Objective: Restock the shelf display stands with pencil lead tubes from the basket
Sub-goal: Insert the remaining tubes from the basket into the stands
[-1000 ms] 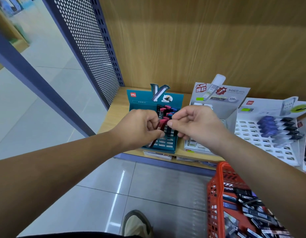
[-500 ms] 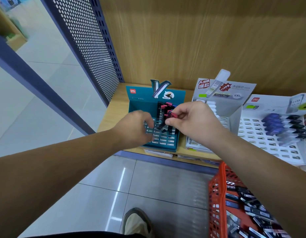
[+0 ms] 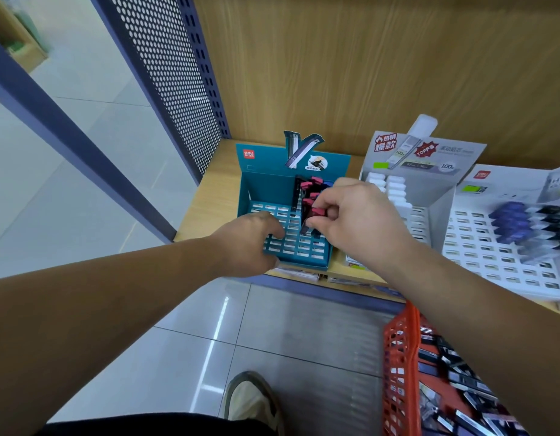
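- right hand (image 3: pixel 357 221) pinched one red-capped lead tube (image 3: pixel 310 219) between thumb and fingertips. the tube was tilted, its lower end over the slot grid of the teal display stand (image 3: pixel 272 187).
- left hand (image 3: pixel 248 243) lay on the stand's front left, thumb on the grid. its fingers were tucked under, so i could not tell whether they gripped the front edge.
- seated tubes (image 3: pixel 310 185) stood in the back rows, just behind the held one.
- judgement: the step was seating this tube in a free slot in front of the filled rows. best done by bringing it upright first, aiming the lower end into one slot only, then pressing straight down while the left hand braced the light cardboard stand.
- risk: my knuckles could knock the neighbouring caps askew.
- orange basket (image 3: pixel 398 357) at lower right held many more tubes and most slots looked empty, so the task was probably at an early stage.
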